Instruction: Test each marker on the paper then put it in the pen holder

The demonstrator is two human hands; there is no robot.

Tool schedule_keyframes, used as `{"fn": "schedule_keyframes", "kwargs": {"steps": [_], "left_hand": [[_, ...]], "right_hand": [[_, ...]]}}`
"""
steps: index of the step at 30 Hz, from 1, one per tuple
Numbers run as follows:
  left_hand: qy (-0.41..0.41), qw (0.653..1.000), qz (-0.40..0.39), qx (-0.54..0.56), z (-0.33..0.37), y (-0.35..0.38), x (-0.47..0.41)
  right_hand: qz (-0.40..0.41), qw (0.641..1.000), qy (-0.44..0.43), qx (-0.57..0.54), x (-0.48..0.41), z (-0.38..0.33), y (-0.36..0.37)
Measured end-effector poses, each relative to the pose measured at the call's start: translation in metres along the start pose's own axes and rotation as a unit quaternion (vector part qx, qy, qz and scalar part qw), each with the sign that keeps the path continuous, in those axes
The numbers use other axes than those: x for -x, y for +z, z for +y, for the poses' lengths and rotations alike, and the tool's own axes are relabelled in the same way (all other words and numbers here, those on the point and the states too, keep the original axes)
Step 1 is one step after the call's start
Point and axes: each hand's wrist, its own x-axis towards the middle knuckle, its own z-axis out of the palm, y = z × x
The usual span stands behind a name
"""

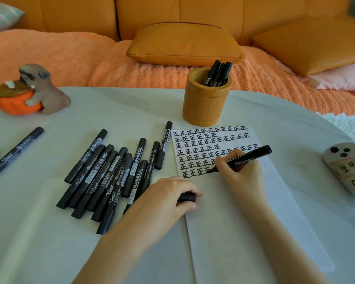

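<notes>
The left hand point(172, 193) lies nearest, its fingers curled round a short black marker cap point(187, 197). Just beyond, the right hand point(241, 173) grasps a slim black marker point(249, 157) with a white-printed barrel. The marker's tip touches the white paper sheet point(244, 206) under rows of black characters point(205, 144). Left of the fingers lies a heap of capped black markers point(109, 173). Beyond the fingers, the round ochre pen holder point(206, 103) stands with three more markers point(218, 73) inside.

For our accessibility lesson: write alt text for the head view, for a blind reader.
The right hand writes with a black marker on character-covered paper while the left hand holds a cap. More markers lie to the left; others stand in the pen holder.
</notes>
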Motion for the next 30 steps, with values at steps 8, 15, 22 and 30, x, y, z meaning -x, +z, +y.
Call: {"fn": "schedule_keyframes", "kwargs": {"steps": [8,15,22,30], "left_hand": [[0.001,1.000,0.001,-0.006,0.0003,0.0006,-0.0010],[-0.002,1.000,0.002,-0.003,0.0000,0.0011,-0.0015],[-0.004,1.000,-0.002,0.001,0.0002,0.0004,-0.0012],[-0.004,1.000,-0.002,0.003,0.0002,0.0003,-0.0009]], "right_hand": [[-0.009,1.000,-0.006,0.021,0.0008,0.0007,0.0017],[0.005,1.000,-0.015,0.027,0.0014,0.0001,0.0019],[0.028,0.999,-0.013,0.031,0.0002,0.0003,0.0005],[0.027,0.999,-0.011,0.025,0.0001,0.0011,0.0002]]}}
